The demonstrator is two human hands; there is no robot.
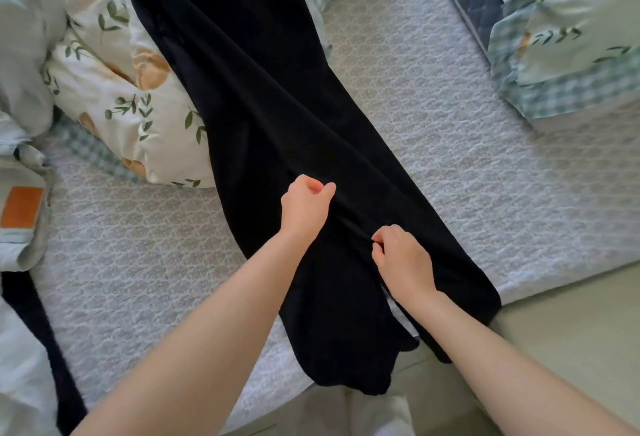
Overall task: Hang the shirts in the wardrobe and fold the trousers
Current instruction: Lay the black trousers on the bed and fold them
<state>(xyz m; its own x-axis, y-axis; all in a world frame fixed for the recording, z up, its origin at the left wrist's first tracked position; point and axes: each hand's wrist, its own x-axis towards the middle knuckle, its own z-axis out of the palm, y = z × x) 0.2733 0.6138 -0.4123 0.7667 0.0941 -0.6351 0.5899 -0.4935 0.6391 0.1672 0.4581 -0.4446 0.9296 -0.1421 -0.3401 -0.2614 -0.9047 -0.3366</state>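
Black trousers (263,99) lie stretched out lengthwise on the bed, running from the top left down to the bed's near edge, where their lower end hangs over. My left hand (304,208) sits on the middle of the trousers with its fingers curled and pinches the dark fabric. Just to the right and nearer to me, my right hand (401,257) pinches a fold of the same fabric.
The bed (450,158) has a pale textured cover. A floral pillow (114,89) lies under the trousers' upper left side. Bedding with a checked border (568,54) is piled at the right. Light clothing with an orange patch (22,207) and a dark garment (38,338) lie left.
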